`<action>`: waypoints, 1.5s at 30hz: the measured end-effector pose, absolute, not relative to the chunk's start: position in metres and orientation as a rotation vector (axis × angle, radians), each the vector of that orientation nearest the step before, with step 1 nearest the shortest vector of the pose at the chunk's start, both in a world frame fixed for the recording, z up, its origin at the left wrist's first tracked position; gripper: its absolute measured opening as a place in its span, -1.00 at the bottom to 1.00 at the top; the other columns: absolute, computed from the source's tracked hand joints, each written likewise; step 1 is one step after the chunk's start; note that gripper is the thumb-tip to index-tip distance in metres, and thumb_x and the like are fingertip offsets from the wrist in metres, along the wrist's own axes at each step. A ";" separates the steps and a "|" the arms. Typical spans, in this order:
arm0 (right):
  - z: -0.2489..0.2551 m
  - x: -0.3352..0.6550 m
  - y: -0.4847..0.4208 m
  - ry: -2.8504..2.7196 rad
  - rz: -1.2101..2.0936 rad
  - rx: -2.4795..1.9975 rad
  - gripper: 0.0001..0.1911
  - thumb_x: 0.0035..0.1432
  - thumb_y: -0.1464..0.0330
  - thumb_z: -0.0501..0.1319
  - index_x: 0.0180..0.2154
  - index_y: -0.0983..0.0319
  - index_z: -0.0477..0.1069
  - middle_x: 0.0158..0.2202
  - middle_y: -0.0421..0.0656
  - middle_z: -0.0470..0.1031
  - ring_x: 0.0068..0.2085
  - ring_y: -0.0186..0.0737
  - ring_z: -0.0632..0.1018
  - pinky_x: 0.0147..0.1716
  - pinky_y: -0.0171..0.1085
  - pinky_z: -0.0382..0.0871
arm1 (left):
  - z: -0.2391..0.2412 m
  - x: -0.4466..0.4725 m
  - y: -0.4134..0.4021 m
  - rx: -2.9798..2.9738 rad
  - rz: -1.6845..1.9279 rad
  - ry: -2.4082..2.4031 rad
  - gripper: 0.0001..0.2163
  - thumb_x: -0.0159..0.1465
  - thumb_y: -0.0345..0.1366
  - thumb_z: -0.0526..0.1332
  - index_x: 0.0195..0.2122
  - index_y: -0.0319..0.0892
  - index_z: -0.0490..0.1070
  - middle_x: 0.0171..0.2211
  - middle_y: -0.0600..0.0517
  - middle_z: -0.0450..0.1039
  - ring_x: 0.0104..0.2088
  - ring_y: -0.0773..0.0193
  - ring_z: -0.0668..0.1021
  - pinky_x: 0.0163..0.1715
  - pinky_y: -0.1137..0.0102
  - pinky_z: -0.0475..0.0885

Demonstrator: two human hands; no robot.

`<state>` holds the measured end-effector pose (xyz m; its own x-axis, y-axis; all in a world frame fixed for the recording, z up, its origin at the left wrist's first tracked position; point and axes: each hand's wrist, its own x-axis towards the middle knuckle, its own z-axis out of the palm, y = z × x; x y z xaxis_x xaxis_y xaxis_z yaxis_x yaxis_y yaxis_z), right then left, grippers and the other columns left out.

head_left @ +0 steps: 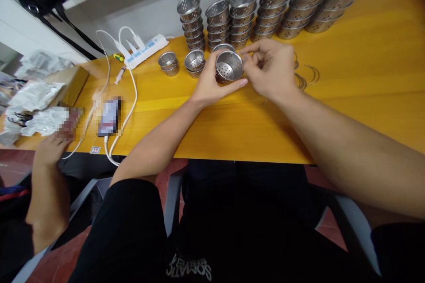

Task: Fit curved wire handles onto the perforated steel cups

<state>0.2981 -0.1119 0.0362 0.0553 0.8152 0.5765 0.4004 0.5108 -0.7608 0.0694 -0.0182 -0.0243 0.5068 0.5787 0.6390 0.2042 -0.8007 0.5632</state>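
My left hand (212,82) is wrapped round a small perforated steel strainer cup (229,66), held tilted just above the yellow table (365,75). My right hand (270,68) sits at the cup's right rim with thumb and forefinger pinched together; what they pinch is too small to make out. Thin wire rings (307,75) lie on the table just right of my right hand. Two short piles of the same cups (168,62) (195,62) stand left of my left hand.
Several tall stacks of strainer cups (265,9) line the back of the table. A white power strip (146,46) with cables and a phone (109,117) lie at the left. Another person's hand (49,150) rests at the table's left corner by crumpled plastic bags (36,110).
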 end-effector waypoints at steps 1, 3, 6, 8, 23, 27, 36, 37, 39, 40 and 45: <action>0.038 0.298 -0.113 -1.553 0.447 -1.065 -0.52 0.60 -0.34 0.58 0.05 -0.13 0.77 -0.44 -0.19 0.47 -0.39 -0.05 0.45 -0.27 0.07 0.63 | -0.023 0.069 -0.019 2.329 1.200 0.643 0.20 0.39 0.75 0.45 0.73 0.01 0.21 0.57 -0.27 0.49 0.61 -0.27 0.63 0.74 -0.18 0.48; 0.042 0.297 -0.115 -1.551 0.492 -1.011 -0.44 0.56 -0.41 0.57 0.02 -0.10 0.79 -0.43 -0.16 0.49 -0.38 -0.03 0.47 -0.28 0.09 0.61 | -0.023 0.069 -0.020 2.316 1.148 0.638 0.15 0.42 0.74 0.43 0.71 0.02 0.24 0.53 -0.23 0.53 0.59 -0.25 0.65 0.72 -0.16 0.48; 0.051 0.300 -0.120 -1.582 0.669 -0.906 -0.30 0.48 -0.52 0.55 0.01 -0.06 0.80 -0.23 -0.06 0.71 -0.24 0.04 0.63 -0.23 0.11 0.66 | -0.024 0.066 -0.015 2.262 1.079 0.611 0.01 0.52 0.70 0.35 0.66 0.03 0.32 0.41 -0.13 0.59 0.53 -0.19 0.68 0.68 -0.15 0.49; 0.055 0.302 -0.122 -1.610 0.814 -0.848 -0.23 0.39 -0.56 0.60 0.04 -0.06 0.81 -0.08 -0.04 0.81 -0.14 0.05 0.70 -0.18 0.10 0.73 | -0.025 0.063 -0.011 2.207 1.061 0.580 -0.07 0.56 0.67 0.32 0.60 0.03 0.40 0.35 -0.09 0.62 0.47 -0.15 0.71 0.66 -0.14 0.52; 0.052 0.306 -0.114 -1.619 0.922 -0.807 -0.25 0.18 -0.38 0.85 -0.18 0.02 0.66 -0.36 -0.20 0.65 -0.43 -0.20 0.54 -0.49 -0.09 0.57 | -0.054 0.068 0.014 2.252 1.007 0.395 -0.04 0.59 0.57 0.40 0.69 0.00 0.20 0.48 -0.14 0.50 0.63 -0.25 0.62 0.81 -0.34 0.37; 0.053 0.306 -0.114 -1.619 0.942 -0.808 -0.28 0.20 -0.31 0.88 -0.19 0.04 0.65 -0.37 -0.21 0.65 -0.44 -0.23 0.54 -0.51 -0.12 0.58 | -0.055 0.068 0.012 2.254 1.001 0.444 -0.03 0.59 0.56 0.42 0.68 -0.03 0.20 0.47 -0.15 0.52 0.60 -0.23 0.64 0.82 -0.32 0.38; 0.053 0.306 -0.116 -1.624 0.913 -0.898 -0.33 0.19 -0.30 0.89 -0.21 0.00 0.70 -0.36 -0.18 0.70 -0.38 -0.09 0.61 -0.40 0.03 0.69 | -0.029 0.066 -0.015 2.228 0.968 0.620 -0.10 0.59 0.56 0.41 0.58 -0.07 0.34 0.37 -0.15 0.63 0.43 -0.13 0.75 0.68 -0.21 0.56; 0.053 0.305 -0.116 -1.629 0.906 -0.889 -0.30 0.16 -0.35 0.88 -0.21 0.00 0.70 -0.35 -0.17 0.71 -0.39 -0.09 0.61 -0.41 0.04 0.68 | -0.027 0.067 -0.016 2.222 0.974 0.620 -0.09 0.58 0.58 0.41 0.57 -0.06 0.34 0.36 -0.14 0.63 0.42 -0.12 0.75 0.67 -0.21 0.57; 0.053 0.302 -0.116 -1.625 0.890 -0.869 -0.26 0.15 -0.43 0.84 -0.19 -0.01 0.72 -0.31 -0.15 0.74 -0.37 -0.09 0.61 -0.41 0.05 0.67 | -0.023 0.066 -0.016 2.216 0.989 0.624 -0.09 0.58 0.59 0.41 0.56 -0.06 0.36 0.36 -0.13 0.63 0.43 -0.12 0.75 0.68 -0.22 0.56; 0.053 0.301 -0.117 -1.620 0.883 -0.861 -0.26 0.15 -0.45 0.83 -0.18 -0.02 0.73 -0.30 -0.14 0.75 -0.36 -0.08 0.61 -0.40 0.05 0.67 | -0.022 0.066 -0.016 2.219 0.994 0.633 -0.11 0.59 0.57 0.41 0.56 -0.07 0.37 0.36 -0.14 0.63 0.45 -0.13 0.74 0.70 -0.24 0.54; 0.048 0.299 -0.117 -1.595 0.814 -0.847 -0.24 0.27 -0.50 0.73 -0.04 -0.01 0.78 -0.19 -0.09 0.77 -0.32 -0.07 0.62 -0.34 0.05 0.65 | -0.020 0.063 -0.013 2.236 0.989 0.679 -0.12 0.57 0.55 0.45 0.54 -0.09 0.43 0.38 -0.17 0.64 0.51 -0.19 0.71 0.76 -0.31 0.48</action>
<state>0.2994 -0.1166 0.0479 -0.1430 0.8584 0.4926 0.1043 0.5080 -0.8550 0.0627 -0.0132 -0.0198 0.5924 0.6512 0.4743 0.2084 -0.6926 0.6906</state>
